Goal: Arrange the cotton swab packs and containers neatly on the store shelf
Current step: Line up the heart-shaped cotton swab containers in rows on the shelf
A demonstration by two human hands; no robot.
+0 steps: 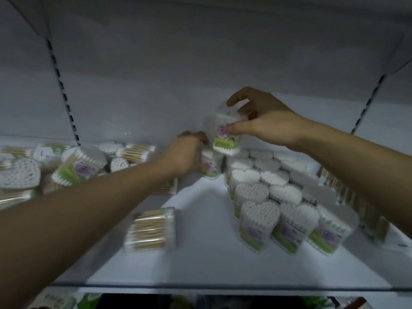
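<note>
My right hand [265, 121] grips a heart-shaped cotton swab container [225, 134] with a green and purple label, lifted above the back of the white shelf [207, 253]. My left hand [185, 157] is curled around another container [210, 166] standing on the shelf just below it. To the right, several heart-shaped containers [278, 210] stand upright in neat rows. A flat pack of wooden-stick swabs [151, 229] lies alone in the shelf's middle. At the left, containers and flat packs lie in a jumbled pile [66, 166].
The shelf's back panel [156, 97] rises behind the hands, with slotted uprights at left [64, 97] and right [367, 103]. More wooden-stick packs [347, 197] stand at the far right. Another shelf's underside is overhead. Goods on a lower shelf [89, 301] show below the front edge.
</note>
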